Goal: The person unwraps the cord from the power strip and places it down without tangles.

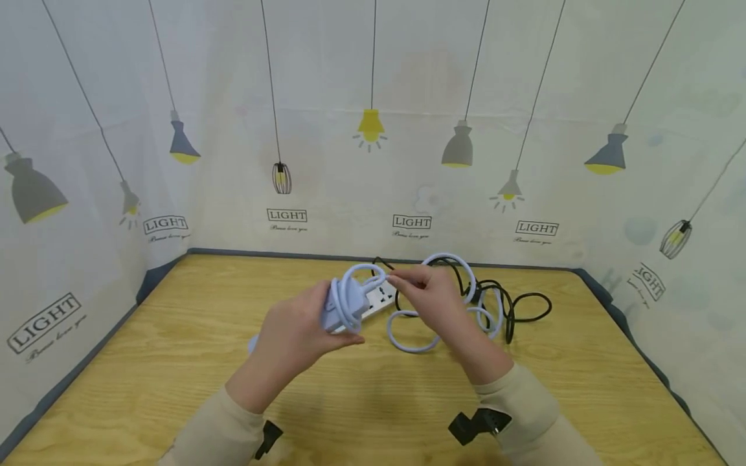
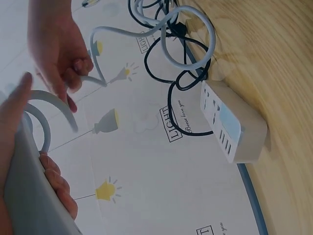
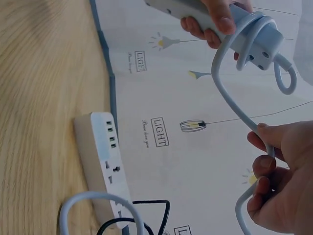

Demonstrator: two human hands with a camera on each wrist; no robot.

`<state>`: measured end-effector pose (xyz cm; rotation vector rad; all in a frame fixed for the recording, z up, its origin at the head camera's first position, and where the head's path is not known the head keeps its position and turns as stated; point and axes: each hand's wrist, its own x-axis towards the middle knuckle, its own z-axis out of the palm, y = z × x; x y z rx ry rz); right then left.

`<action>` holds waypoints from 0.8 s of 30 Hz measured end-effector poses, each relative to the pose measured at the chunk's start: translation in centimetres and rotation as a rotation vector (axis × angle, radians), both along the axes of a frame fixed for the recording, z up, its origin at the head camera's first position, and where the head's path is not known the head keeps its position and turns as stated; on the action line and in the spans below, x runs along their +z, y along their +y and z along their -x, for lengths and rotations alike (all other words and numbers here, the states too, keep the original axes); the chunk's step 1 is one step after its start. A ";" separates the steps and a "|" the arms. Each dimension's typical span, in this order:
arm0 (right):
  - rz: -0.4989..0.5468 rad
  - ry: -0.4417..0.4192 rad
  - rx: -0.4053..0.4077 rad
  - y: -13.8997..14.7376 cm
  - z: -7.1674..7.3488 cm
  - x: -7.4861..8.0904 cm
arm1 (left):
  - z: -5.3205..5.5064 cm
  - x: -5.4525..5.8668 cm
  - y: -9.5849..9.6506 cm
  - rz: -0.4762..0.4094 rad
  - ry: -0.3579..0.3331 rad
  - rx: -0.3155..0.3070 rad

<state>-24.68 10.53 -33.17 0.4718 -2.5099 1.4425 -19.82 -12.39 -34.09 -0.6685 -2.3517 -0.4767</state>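
My left hand (image 1: 294, 330) grips a pale blue-grey power strip (image 3: 266, 45) by its body, raised above the table. The strip's own thick cord (image 3: 227, 95) is looped around one end of it. To the right, my right hand (image 1: 436, 299) pinches that cord between thumb and fingers, a short way from the strip. In the right wrist view the cord runs from the wrapped loops down to these fingers and on past them. Much of the strip lies hidden behind my left hand in the head view.
Behind the hands a white power strip (image 2: 234, 125) with sockets and USB ports lies on the wooden table (image 1: 175, 362). A tangled black cable (image 1: 531, 318) and loose loops of the pale cord (image 1: 410, 350) lie to the right. A lamp-printed cloth (image 1: 332, 84) stands around the table's edges.
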 end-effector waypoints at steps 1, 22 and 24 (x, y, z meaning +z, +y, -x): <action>-0.011 -0.016 0.005 0.2 0.0 -0.1 | 0.0 0.0 -0.1 0.001 -0.001 0.006; -0.218 -0.030 0.123 3.4 -3.0 -0.5 | 1.1 -0.3 -2.0 -0.002 -0.032 0.098; -0.229 -0.014 0.134 3.6 -3.3 -0.5 | 1.2 -0.4 -2.2 0.008 -0.046 0.106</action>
